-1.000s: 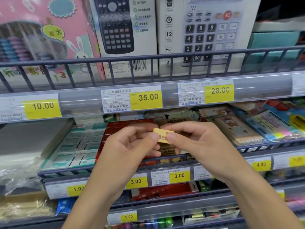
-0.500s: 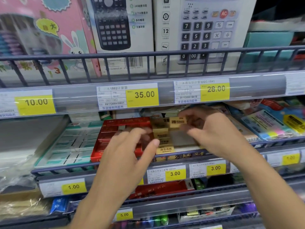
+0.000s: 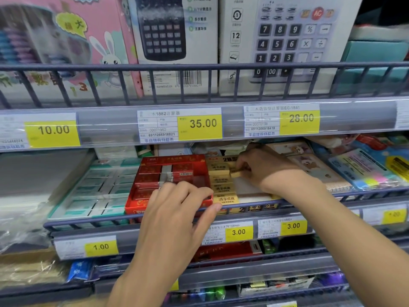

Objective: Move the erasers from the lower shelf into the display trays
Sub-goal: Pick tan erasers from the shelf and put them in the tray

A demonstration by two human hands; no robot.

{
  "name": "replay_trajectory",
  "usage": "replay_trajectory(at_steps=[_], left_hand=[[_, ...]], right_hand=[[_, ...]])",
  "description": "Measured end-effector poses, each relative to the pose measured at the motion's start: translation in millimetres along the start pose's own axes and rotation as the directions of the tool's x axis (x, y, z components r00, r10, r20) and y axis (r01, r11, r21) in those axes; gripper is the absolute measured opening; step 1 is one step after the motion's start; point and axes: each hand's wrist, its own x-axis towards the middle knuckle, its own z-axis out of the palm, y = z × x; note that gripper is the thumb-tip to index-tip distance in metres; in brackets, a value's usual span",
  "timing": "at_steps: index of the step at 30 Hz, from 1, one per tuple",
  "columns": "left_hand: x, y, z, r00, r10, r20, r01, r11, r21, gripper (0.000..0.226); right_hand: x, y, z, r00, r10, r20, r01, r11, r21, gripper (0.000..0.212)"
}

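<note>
At the yellow display tray on the middle shelf, the right hand has reached further in than half a second ago and now pinches a tan eraser at its fingertips, holding it low over the tray just beside the column of erasers already laid there. A second ago both hands held that eraser together in front of the shelf. It sits at the hand's left edge, its long axis running roughly left to right and slightly tilted; which face is up I cannot tell. Meanwhile the left hand has dropped to the near edge of the red tray, fingers loosely curled and holding nothing, thumb by the wire shelf rail.
</note>
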Motion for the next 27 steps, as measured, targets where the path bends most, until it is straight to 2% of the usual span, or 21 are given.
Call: replay_trajectory(at_steps=[8, 20, 27], left_hand=[[0, -1, 2, 1.000, -0.004, -0.005, 0.004, 1.000, 0.014, 0.038], [0, -2, -1, 1.000, -0.006, 0.016, 0.006, 1.000, -0.013, 0.036], [-1, -2, -4, 0.999, -0.011, 0.039, 0.012, 0.999, -0.042, 0.032]], right_hand=[[4, 5, 9, 0.997, -0.031, -0.071, 0.035, 0.997, 0.062, 0.017], [1, -7, 12, 0.994, 0.063, -0.087, -0.066, 0.998, -0.025, 0.024], [-4, -5, 5, 0.998, 0.007, -0.063, -0.003, 0.998, 0.056, 0.027]])
